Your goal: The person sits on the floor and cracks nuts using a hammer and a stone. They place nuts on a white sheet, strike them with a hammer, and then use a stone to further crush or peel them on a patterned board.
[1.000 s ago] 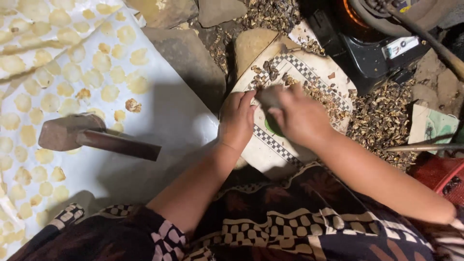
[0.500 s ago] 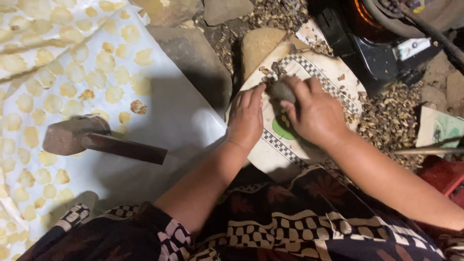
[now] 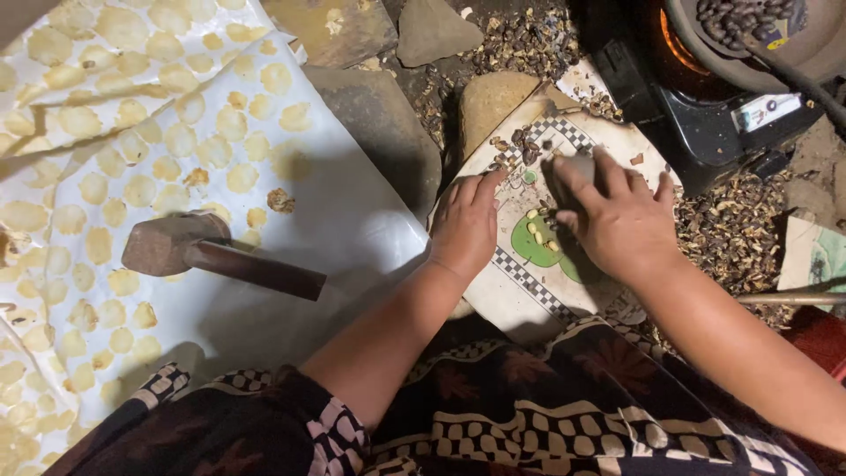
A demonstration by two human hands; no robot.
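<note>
The person's right hand (image 3: 621, 220) was clenched, palm down, around a small grey stone (image 3: 573, 172), pressing it on a white tile (image 3: 529, 291) with a checkered black-and-white border and green patches. Under and just beside that stone lay a few small pale kernels (image 3: 535, 231) on the green patch of the tile, and a scatter of dark shell pieces (image 3: 527, 145) sat near the tile's far edge. The left hand (image 3: 467, 225) lay flat on the tile with fingers stretched out and grasping nothing, its fingertips close to the kernels and just beside the right hand. To the left, well apart from both hands, a wooden-handled mallet with a heavy brown head (image 3: 189, 247) rested on a white plastic sheet (image 3: 352, 238). Rows of flattened pale yellow discs (image 3: 167, 141) covered most of that sheet. Large flat grey rocks (image 3: 379, 115) lay between the sheet and the tile. Beyond the tile stood a black stove (image 3: 705, 115) with an orange glow, bearing a dark pan of roasted brown seeds (image 3: 740, 22). Heaps of broken husks (image 3: 731, 234) covered the ground to the right of the tile. A patterned dark cloth (image 3: 529, 414) covered the person's lap near the bottom of the view.
</note>
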